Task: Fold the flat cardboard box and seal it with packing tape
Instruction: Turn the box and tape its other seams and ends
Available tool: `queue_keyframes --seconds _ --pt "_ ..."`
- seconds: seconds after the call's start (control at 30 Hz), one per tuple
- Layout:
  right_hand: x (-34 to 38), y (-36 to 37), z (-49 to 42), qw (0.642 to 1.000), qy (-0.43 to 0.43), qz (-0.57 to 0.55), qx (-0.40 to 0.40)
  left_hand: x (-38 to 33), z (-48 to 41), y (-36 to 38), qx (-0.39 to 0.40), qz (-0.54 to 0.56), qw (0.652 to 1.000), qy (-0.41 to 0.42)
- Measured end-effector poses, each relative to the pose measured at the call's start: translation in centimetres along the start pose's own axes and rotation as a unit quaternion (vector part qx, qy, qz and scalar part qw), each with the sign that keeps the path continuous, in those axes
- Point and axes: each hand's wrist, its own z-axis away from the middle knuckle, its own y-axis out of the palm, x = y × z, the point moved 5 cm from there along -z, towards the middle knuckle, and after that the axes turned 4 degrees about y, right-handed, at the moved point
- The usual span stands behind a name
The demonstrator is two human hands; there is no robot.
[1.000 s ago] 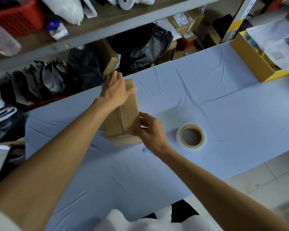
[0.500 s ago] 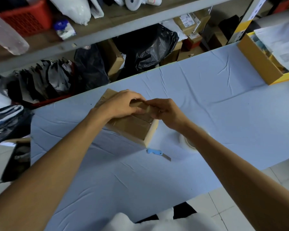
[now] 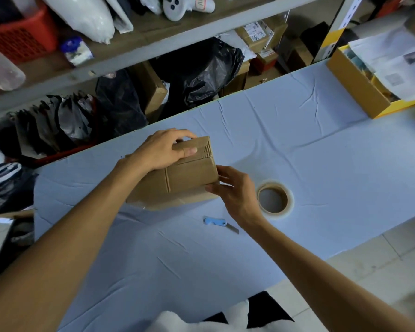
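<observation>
You're closing flaps: the cardboard box [image 3: 192, 174] sits on the desk [image 3: 321, 152], left hand [image 3: 161, 152] curled over its top, right hand [image 3: 237, 192] pinching its corner — both grips closed on it. Next, likely, reach the tape roll [image 3: 274, 200] beside.

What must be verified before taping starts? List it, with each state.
1. Cardboard box folded into shape, on the table: ok.
2. Left hand holds the top flaps down: ok.
3. Right hand grips the box's near right corner: ok.
4. Tape roll lies beside the right hand, untouched: ok.
5. Blue cutter lies near the box: ok.
6. Top seam taped: cannot tell, the left hand covers it.
</observation>
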Motion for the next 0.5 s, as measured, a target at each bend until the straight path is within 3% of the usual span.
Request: queue_keyframes --seconds 0.2,0.5 --pt "-0.4 -2.1 0.0 1.000 -0.018 -0.012 -0.022 -2.2 -1.2 1.0 0.031 0.081 0.996 0.028" --pt "-1.2 -4.1 -0.4 0.999 -0.012 0.051 0.012 -4.1 -2.4 2.2 0.037 0.088 0.995 0.025"
